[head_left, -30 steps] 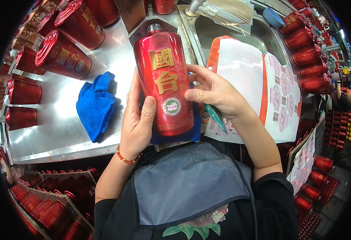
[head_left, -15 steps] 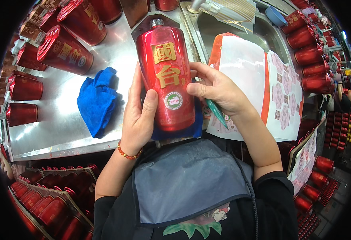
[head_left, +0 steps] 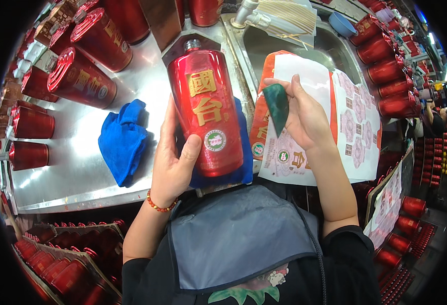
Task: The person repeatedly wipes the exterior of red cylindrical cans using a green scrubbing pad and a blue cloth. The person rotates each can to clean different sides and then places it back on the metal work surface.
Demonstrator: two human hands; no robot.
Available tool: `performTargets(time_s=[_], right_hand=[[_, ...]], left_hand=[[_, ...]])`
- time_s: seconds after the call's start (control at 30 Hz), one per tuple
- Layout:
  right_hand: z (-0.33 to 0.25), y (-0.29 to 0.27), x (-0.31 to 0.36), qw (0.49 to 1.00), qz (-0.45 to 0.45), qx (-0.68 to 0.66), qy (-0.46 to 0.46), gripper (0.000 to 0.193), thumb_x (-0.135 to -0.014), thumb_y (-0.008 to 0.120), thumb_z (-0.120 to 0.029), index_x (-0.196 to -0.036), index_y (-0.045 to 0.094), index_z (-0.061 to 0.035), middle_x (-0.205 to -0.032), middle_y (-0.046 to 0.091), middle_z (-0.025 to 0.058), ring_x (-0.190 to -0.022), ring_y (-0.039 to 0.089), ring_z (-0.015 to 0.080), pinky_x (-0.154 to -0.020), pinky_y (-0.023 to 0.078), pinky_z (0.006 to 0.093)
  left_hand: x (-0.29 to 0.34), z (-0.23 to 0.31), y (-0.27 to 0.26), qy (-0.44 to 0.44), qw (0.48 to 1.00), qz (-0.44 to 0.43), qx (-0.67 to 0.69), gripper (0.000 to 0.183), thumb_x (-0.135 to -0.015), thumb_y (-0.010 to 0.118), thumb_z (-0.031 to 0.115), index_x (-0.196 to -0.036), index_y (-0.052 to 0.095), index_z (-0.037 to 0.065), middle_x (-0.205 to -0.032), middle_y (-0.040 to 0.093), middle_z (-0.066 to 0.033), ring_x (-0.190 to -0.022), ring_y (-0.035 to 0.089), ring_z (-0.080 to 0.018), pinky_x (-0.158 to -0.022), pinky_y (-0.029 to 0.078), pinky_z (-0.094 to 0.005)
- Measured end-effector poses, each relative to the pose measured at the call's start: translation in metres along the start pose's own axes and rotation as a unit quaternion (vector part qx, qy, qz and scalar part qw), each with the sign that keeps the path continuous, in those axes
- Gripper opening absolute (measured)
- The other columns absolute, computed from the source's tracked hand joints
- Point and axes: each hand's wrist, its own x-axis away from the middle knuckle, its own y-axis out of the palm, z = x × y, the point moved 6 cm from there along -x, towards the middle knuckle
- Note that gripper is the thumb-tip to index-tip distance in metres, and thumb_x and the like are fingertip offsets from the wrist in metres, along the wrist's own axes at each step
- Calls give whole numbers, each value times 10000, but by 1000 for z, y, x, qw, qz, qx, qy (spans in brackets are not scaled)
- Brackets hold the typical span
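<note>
A glossy red bottle (head_left: 223,159) with gold characters and a round green-and-white emblem stands tilted in front of me, its silvery neck pointing away. My left hand (head_left: 174,160) grips its left side, thumb on the front near the emblem. To the right of the bottle, apart from it, my right hand (head_left: 307,119) pinches a dark green, pointed flat scraper (head_left: 277,108) over the printed sheets. A blue cloth (head_left: 247,172) lies under the bottle. Decal sheets (head_left: 354,119), white with pinkish prints, rest below and beside my right hand.
Another blue cloth (head_left: 123,145) lies crumpled on the metal worktop (head_left: 70,178). Several red bottles (head_left: 90,81) crowd the left and back. A sink (head_left: 264,43) with thin sticks across it sits behind the sheets, near a blue bowl (head_left: 341,24). Crates of red bottles (head_left: 68,272) stand lower left.
My right hand has left the bottle's side and moved right, turning so the scraper shows its broad face. My left hand still holds the bottle, which appears slightly lower and farther left.
</note>
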Motion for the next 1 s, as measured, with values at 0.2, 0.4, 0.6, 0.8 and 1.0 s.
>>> performTargets(time_s=[0.2, 0.4, 0.6, 0.8, 1.0], right_hand=[[6, 39, 36, 992, -88, 82, -31, 293, -962, 669, -65, -1235, 575, -16, -1112, 666, 60, -1024, 639, 123, -914, 522, 290], [3, 35, 37, 978, -51, 200, -21, 275, -883, 731, 6, -1111, 585, -41, -1035, 682, 49, -912, 663, 106, -810, 550, 269], [3, 46, 51, 953, -101, 258, -121, 243, -919, 734, -70, -1134, 635, -13, -976, 689, 50, -819, 658, 90, -701, 552, 232], [-8, 37, 47, 935, -48, 323, -138, 240, -916, 747, -100, -1121, 661, -9, -962, 687, 40, -832, 654, 94, -734, 552, 266], [-42, 36, 34, 916, -8, 341, -212, 265, -904, 764, -86, -1130, 673, 20, -947, 704, 46, -835, 666, 92, -737, 546, 242]], left_hand=[[-2, 2, 5, -7, 999, 3, 41, 798, -1015, 629, 214, -1614, 150, -7, -1588, 355, -170, -1446, 382, -235, -1188, 310, -383], [-1, -1, 2, -4, 1000, 13, 11, 793, -1012, 634, 209, -1614, 163, -1, -1572, 363, -165, -1439, 389, -240, -1184, 315, -385], [-2, -2, 2, 16, 1000, 14, -8, 794, -1000, 640, 225, -1609, 188, -8, -1562, 370, -169, -1438, 391, -250, -1186, 309, -393], [-2, -4, -1, 16, 998, 17, -53, 795, -984, 649, 209, -1607, 204, -8, -1558, 377, -181, -1436, 388, -261, -1192, 292, -396], [-2, -5, -2, 25, 998, 21, -50, 811, -973, 666, 223, -1603, 214, -13, -1554, 378, -202, -1429, 399, -273, -1191, 291, -400]])
